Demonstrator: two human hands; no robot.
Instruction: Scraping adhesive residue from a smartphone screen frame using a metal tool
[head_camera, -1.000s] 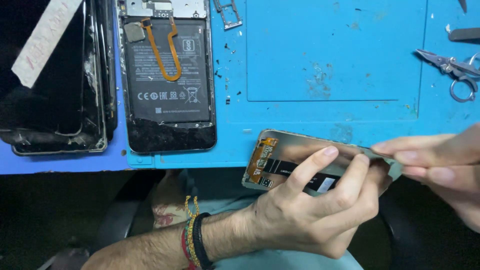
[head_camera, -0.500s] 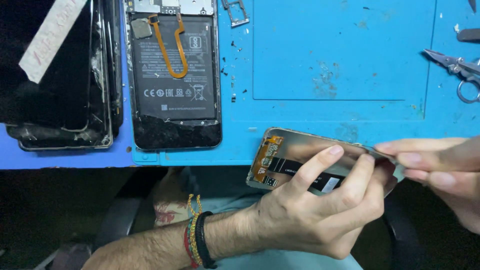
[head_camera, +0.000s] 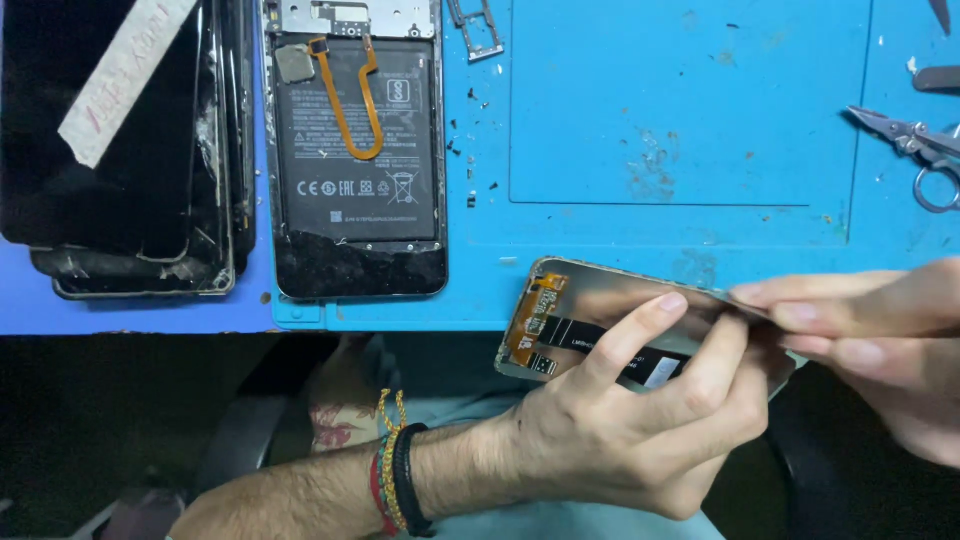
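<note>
The left hand (head_camera: 620, 440) grips the phone screen (head_camera: 600, 335) from below, just off the desk (head_camera: 680, 120) edge, long axis left to right. The right hand (head_camera: 880, 340) pinches its right end, fingers (head_camera: 800, 296) closed on the edge.

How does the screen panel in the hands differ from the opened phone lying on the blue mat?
The screen panel is held tilted off the table edge by the left hand and right hand; the opened phone lies flat on the blue mat, untouched. The panel is a thin sheet with a shiny back and an orange flex at one end; the phone shows its black battery and a looping orange ribbon. Both are stripped phone parts.
</note>
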